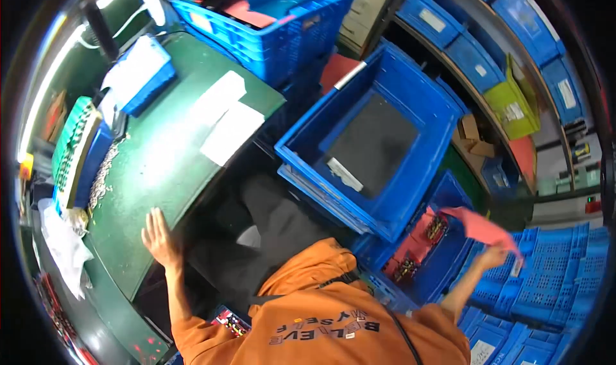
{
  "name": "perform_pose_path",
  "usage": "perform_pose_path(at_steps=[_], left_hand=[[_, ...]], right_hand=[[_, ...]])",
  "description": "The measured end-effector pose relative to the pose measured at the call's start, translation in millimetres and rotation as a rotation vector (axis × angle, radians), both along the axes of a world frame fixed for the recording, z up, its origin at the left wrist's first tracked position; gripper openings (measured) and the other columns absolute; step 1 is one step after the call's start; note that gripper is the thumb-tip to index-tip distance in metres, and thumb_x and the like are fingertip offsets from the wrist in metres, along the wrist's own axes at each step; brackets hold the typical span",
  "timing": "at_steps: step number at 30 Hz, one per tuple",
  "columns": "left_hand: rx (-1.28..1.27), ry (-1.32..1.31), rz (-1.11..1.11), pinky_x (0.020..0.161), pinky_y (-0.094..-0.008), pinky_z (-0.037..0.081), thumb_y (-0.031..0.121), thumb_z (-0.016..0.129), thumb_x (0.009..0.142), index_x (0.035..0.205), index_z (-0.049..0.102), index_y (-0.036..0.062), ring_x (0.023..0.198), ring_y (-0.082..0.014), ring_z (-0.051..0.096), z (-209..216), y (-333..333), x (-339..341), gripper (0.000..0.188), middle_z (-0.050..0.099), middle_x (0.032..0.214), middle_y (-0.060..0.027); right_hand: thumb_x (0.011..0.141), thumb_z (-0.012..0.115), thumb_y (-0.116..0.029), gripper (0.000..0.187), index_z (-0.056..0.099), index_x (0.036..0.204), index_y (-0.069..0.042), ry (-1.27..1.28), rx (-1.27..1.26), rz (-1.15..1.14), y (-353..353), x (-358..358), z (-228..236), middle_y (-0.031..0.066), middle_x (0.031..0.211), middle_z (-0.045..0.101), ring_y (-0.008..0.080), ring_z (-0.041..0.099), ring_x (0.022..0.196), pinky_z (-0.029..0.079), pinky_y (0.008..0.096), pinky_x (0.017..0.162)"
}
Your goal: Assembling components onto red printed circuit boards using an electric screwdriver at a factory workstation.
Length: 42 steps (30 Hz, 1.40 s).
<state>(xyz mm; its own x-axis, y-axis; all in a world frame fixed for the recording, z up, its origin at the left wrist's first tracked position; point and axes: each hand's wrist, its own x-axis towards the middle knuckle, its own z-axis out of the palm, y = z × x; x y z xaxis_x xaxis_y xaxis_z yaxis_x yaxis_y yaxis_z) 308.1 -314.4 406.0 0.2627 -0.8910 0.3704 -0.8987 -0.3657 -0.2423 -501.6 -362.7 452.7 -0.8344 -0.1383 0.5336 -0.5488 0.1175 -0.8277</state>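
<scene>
My left hand [160, 240] rests at the near edge of the green tabletop [144, 198], its fingers stretched out and nothing in it. Out to the right, my right hand [493, 256] is closed on a pink-red sheet [481, 226], which bends away toward the blue crate beside it. Inside that lower crate [443, 265], more red sheet [418, 234] lies under clusters of small dark and coloured parts [405, 270]; what these parts are is too small to tell. A large blue bin [443, 134] holding a dark flat sheet [378, 140] and a white strip stands just beyond.
White papers [234, 132] and a small blue bin [151, 82] lie on the table. A full blue crate [282, 50] stands behind it. Shelves with blue bins [471, 60] and a yellow-green bin [513, 105] line the right. Stacked blue crates [552, 269] sit at the lower right.
</scene>
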Motion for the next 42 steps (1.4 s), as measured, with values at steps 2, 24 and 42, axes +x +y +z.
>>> perform_pose_path(at_steps=[2,24,42], left_hand=[[-0.044,0.036,-0.057,0.106,-0.0414,0.021,0.015,0.064,0.066,0.137,0.035,0.0082,0.13,-0.0218,0.034,5,-14,-5,0.076,0.04,0.139,-0.0064],[-0.059,0.064,-0.005,0.106,-0.0439,0.024,0.004,0.054,0.065,0.129,0.046,0.0087,0.124,-0.0227,0.042,10,-14,-4,0.065,0.048,0.132,-0.0041],[-0.086,-0.033,-0.26,0.096,-0.0377,0.037,0.048,0.05,0.079,0.132,0.043,0.0068,0.12,-0.0276,0.047,3,-17,0,0.068,0.049,0.131,-0.0091]], right_hand=[[0.089,0.056,-0.028,0.04,0.058,0.109,0.007,0.706,0.22,-0.234,-36,35,111,0.0214,0.103,0.063,0.0277,0.062,0.091,0.049,0.0361,0.08],[0.078,0.04,0.007,0.047,0.051,0.122,-0.004,1.251,0.512,1.478,-463,453,140,0.0198,0.123,0.051,0.0345,0.046,0.117,0.036,0.0379,0.099],[0.079,0.054,-0.009,0.013,0.06,0.089,-0.003,-0.358,0.786,0.499,79,-86,-192,0.0047,0.067,0.057,0.0145,0.054,0.056,0.044,0.0258,0.047]])
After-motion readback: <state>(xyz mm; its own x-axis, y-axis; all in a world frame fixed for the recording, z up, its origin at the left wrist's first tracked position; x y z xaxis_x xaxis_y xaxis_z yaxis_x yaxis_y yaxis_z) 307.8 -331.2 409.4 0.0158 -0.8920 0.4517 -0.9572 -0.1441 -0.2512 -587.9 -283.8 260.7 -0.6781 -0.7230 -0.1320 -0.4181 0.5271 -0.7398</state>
